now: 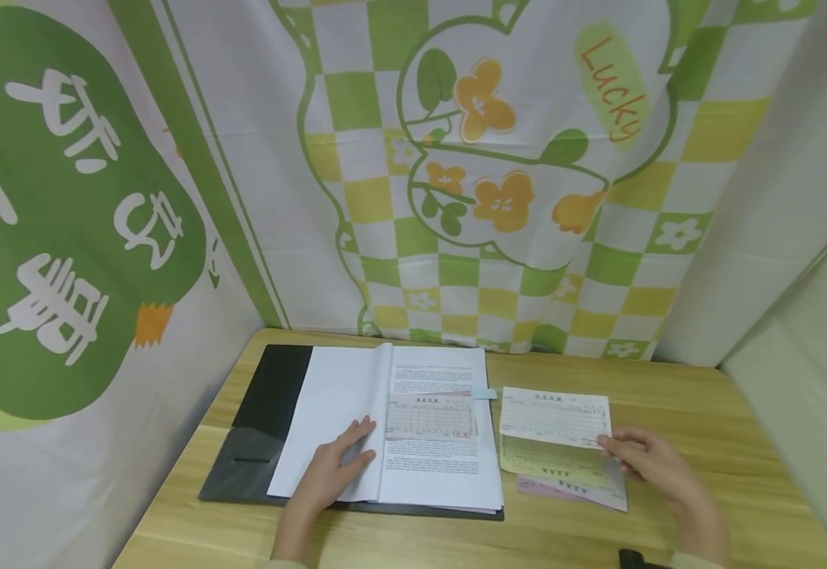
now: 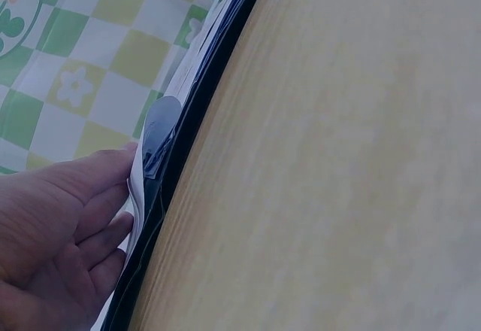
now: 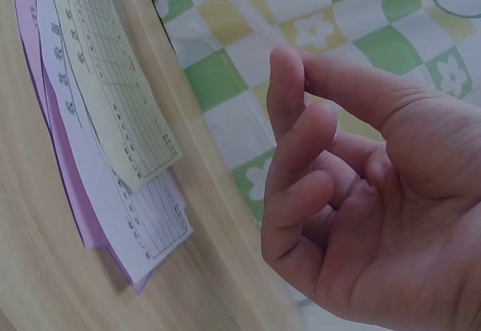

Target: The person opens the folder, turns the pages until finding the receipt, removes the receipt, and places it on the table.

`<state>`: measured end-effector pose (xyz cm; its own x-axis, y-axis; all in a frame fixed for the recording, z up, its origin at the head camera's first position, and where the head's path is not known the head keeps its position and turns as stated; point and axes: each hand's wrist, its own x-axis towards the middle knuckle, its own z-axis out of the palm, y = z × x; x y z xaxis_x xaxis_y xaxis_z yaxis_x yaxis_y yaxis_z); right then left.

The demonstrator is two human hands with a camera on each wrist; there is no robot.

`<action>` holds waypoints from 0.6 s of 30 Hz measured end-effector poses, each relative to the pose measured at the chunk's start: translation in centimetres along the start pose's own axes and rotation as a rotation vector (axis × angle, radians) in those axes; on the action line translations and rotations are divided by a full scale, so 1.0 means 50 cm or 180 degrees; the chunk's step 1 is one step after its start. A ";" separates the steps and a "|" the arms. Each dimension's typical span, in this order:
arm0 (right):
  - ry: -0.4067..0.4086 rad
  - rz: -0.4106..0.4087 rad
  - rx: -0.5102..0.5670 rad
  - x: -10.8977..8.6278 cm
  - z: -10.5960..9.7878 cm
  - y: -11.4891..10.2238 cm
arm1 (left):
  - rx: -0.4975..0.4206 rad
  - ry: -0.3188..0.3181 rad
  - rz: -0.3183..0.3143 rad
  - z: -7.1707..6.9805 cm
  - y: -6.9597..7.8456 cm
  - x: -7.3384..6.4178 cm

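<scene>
My left hand (image 1: 331, 470) rests flat on the blank left page (image 1: 335, 395) of an open black folder (image 1: 243, 442), its fingertips near the fold. On the printed right page (image 1: 435, 474) lies a pinkish form slip (image 1: 428, 417). My right hand (image 1: 651, 462) pinches the lower right corner of a white form slip (image 1: 552, 411) between thumb and forefinger. Beneath that slip lie a yellow slip (image 1: 549, 458) and pink and white slips, fanned out on the table. In the right wrist view the pinched slip shows only as a thin edge, raised above the yellow slip (image 3: 113, 83).
The folder and slips lie on a wooden table (image 1: 726, 442). A light blue tab (image 1: 483, 393) sticks out from the right page's edge. Patterned cloth (image 1: 456, 300) hangs behind the table. A dark object (image 1: 634, 559) sits at the front edge by the right forearm.
</scene>
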<state>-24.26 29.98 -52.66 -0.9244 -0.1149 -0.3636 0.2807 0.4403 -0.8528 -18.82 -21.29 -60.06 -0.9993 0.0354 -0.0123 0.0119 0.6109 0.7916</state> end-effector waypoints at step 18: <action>-0.0178 0.0027 -0.0096 -0.003 -0.019 0.032 | -0.0027 -0.0017 -0.0007 -0.001 0.001 -0.002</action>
<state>-23.92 31.54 -53.61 -0.9060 -0.1601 -0.3918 0.2798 0.4681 -0.8382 -18.70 -21.29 -59.97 -0.9991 0.0383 -0.0172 0.0095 0.6041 0.7968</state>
